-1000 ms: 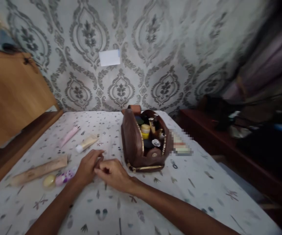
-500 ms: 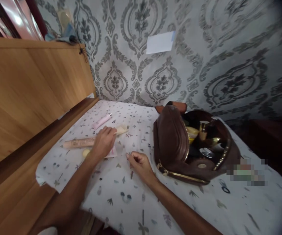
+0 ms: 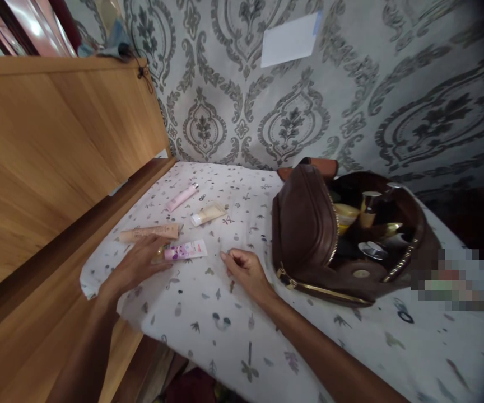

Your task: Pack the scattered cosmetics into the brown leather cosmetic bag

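Note:
My left hand (image 3: pixel 141 260) is low over the cloth, its thumb and fingers apart on either side of the yellowish cap end of a white and pink tube (image 3: pixel 186 250). No firm grip on the tube shows. Just beyond the fingers lies a long peach tube (image 3: pixel 152 230), partly covered by the hand. A cream-coloured tube with a white cap (image 3: pixel 209 214) lies farther back, and behind it a slim pink tube (image 3: pixel 182 197) with a silvery cap. My right hand (image 3: pixel 244 270) rests on the cloth with curled fingers, thumb against the index finger, nothing visible in it.
A brown zip bag (image 3: pixel 305 224) stands open at the right, holding bottles and a yellow container. Patterned white cloth (image 3: pixel 225 358) covers the table. A wooden panel (image 3: pixel 65 151) bounds the left, papered wall the back. A blurred-out patch lies right of the bag.
My left hand has left the cream tube, now lying flat, and moved left and nearer to the white and pink tube. My right hand stays curled. The view has shifted slightly.

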`<state>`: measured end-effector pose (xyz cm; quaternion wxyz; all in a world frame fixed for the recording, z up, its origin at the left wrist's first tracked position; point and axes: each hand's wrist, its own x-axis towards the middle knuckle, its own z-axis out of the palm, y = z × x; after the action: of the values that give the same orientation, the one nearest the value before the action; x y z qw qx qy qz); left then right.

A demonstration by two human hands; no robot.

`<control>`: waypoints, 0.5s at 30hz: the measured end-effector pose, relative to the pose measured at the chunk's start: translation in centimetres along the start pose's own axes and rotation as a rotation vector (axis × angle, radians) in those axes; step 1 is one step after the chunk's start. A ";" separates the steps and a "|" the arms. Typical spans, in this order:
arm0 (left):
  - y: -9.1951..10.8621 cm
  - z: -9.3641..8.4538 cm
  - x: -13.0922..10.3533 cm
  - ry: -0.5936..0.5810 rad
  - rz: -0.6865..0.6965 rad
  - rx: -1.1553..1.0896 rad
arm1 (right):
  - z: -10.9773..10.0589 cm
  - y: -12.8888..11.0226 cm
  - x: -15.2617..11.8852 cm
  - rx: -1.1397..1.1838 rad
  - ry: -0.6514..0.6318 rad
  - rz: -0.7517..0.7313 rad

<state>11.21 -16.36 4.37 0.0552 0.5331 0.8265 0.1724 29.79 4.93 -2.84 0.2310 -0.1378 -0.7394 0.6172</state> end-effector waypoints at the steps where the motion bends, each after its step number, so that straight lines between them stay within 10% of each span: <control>1: 0.1 0.4 0.0 0.017 0.006 0.008 | 0.0 0.0 0.0 0.000 0.000 -0.002; 15: 2.7 3.8 3.2 0.142 -0.127 0.158 | -0.1 -0.3 -0.1 -0.001 -0.008 -0.049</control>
<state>13.21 -11.67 2.07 -0.0349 0.4686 0.8715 0.1403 29.90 4.87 -2.52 0.2432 -0.1172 -0.7438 0.6114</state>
